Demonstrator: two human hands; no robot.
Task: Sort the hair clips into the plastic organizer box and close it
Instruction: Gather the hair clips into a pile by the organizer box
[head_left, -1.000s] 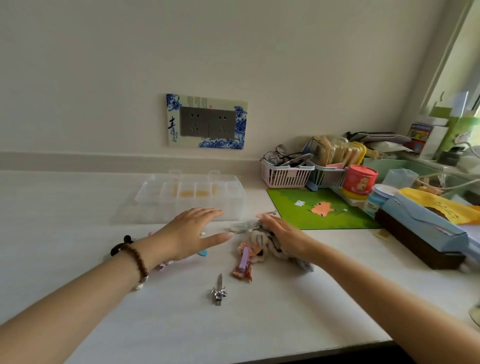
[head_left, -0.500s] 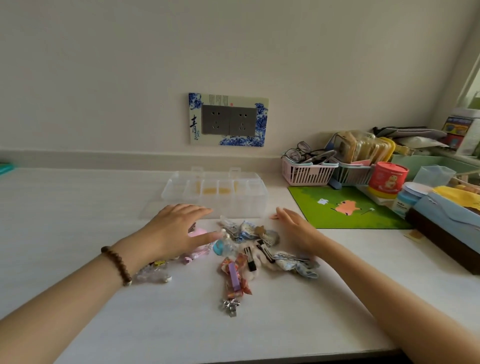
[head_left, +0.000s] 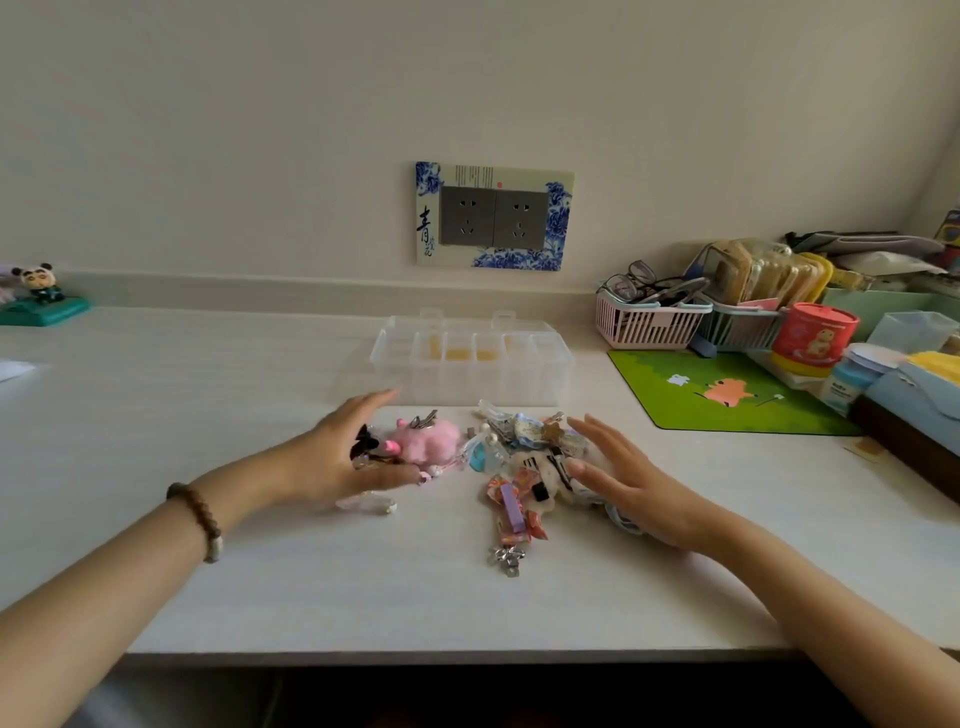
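A clear plastic organizer box (head_left: 470, 364) with several compartments stands closed near the wall on the white table (head_left: 208, 405). In front of it lies a heap of hair clips (head_left: 524, 462): a fluffy pink clip (head_left: 428, 441), a purple and orange bow clip (head_left: 511, 501), a silver bow clip (head_left: 506, 557). My left hand (head_left: 343, 457) lies with straight fingers at the left of the pink clip, over a black clip. My right hand (head_left: 631, 483) rests with spread fingers on the right side of the heap. Neither hand grips anything.
A green mouse mat (head_left: 722, 395) lies to the right. Behind it stand a pink basket (head_left: 647, 322) with glasses, a red tin (head_left: 810, 338) and a blue-topped box (head_left: 919, 415). A panda figure (head_left: 41, 299) sits far left. The table's front edge runs close below.
The view has shifted so the scene sits further right. Both hands have spread apart, uncovering the pink clip and more of the heap.
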